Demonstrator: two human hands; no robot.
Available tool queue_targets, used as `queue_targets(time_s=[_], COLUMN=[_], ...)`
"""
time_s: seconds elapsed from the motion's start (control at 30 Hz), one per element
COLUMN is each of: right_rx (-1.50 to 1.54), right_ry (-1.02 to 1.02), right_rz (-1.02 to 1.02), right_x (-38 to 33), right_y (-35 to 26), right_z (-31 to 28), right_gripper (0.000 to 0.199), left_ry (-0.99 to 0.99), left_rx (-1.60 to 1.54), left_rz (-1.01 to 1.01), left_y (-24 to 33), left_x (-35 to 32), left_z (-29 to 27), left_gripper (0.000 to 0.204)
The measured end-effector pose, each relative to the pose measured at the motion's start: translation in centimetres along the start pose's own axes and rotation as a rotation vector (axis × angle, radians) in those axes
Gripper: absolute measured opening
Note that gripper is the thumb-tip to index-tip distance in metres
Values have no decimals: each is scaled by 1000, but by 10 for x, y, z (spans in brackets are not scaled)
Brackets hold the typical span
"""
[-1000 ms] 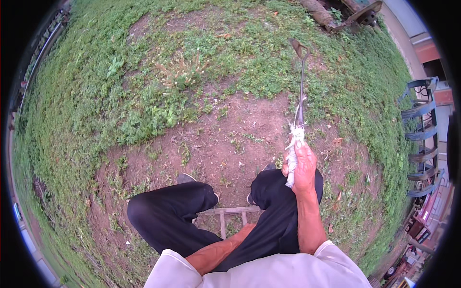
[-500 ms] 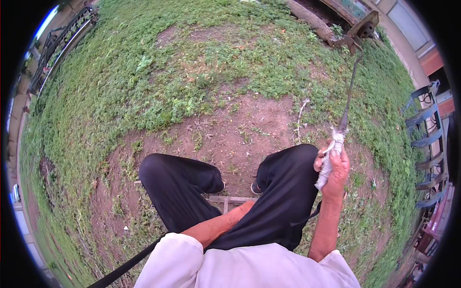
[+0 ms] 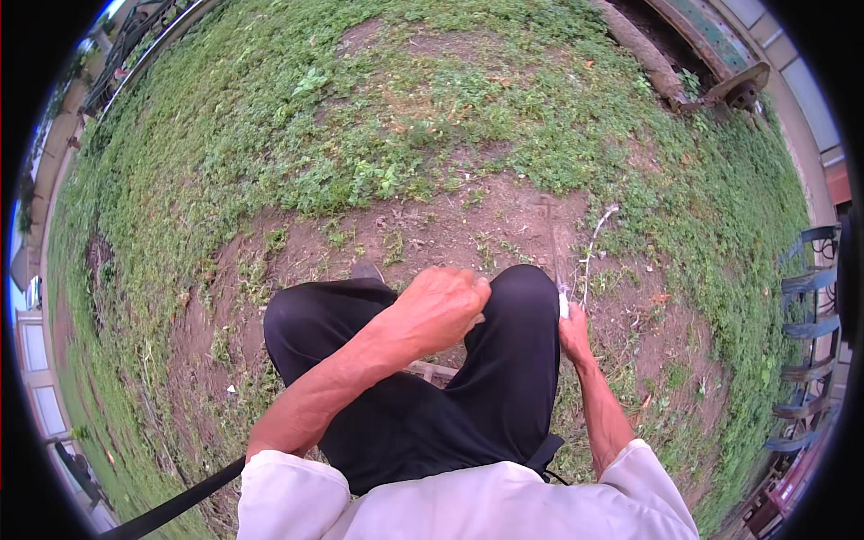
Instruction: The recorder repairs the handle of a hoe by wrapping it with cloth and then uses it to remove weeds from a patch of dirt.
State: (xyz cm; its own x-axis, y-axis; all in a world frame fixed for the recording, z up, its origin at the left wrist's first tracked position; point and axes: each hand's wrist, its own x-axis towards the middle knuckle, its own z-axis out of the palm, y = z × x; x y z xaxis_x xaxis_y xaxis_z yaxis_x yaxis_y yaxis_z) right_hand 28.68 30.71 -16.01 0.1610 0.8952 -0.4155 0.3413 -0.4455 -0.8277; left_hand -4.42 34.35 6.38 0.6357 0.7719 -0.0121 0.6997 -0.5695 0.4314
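- Knee point(image 3: 526, 288) on the person's right, bent and raised under dark trousers point(image 3: 405, 441).
- Left hand point(image 3: 441, 310): just left of that knee, back of the hand upward, fingers folded into a fist; whether anything lies inside the fist is hidden.
- Right hand point(image 3: 574, 335): just right of the knee and a little nearer the body, wrapped round the pale-bound handle of a hoe point(image 3: 564, 306).
- Hoe: beside the right of the knee, its thin shaft pointing forward past it; the far end, over bare soil point(image 3: 450, 225) ahead of the knee, is blurred.
- Pale twig-like strand point(image 3: 592, 247): ahead and to the right of the knee, near the shaft.
- Wooden bar point(image 3: 434, 367): left of the knee and nearer the body, showing between the legs.
- Shoe point(image 3: 365, 269): well left of the knee, its tip showing past the left leg.
- Low green weeds point(image 3: 243, 144): ahead of the knee, past the soil, and out to both sides.
- Log point(image 3: 641, 49): far ahead and right of the knee.
- Curved blue-grey metal bars point(image 3: 810, 281): well to the right of the knee.
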Motion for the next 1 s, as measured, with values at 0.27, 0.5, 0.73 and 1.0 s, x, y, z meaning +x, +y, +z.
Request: queue_targets(time_s=[0.27, 0.5, 0.73, 1.0], right_rx=[-421, -610, -655, -741], right_ry=[-160, -176, -310, -376], right_rz=[-350, -426, -251, -53], right_x=[114, 222, 154, 48], right_y=[-54, -71, 3, 78], right_z=[129, 240, 251, 131], right_gripper=[45, 35, 36, 44], left_ry=[-111, -174, -194, -165], left_rx=[71, -132, -143, -70], left_rz=[-3, -226, -260, -214], left_y=[-16, -48, -46, -39], left_x=[0, -34, -45, -46], left_z=[-18, -34, -43, -40], left_gripper=[38, 47, 47, 46])
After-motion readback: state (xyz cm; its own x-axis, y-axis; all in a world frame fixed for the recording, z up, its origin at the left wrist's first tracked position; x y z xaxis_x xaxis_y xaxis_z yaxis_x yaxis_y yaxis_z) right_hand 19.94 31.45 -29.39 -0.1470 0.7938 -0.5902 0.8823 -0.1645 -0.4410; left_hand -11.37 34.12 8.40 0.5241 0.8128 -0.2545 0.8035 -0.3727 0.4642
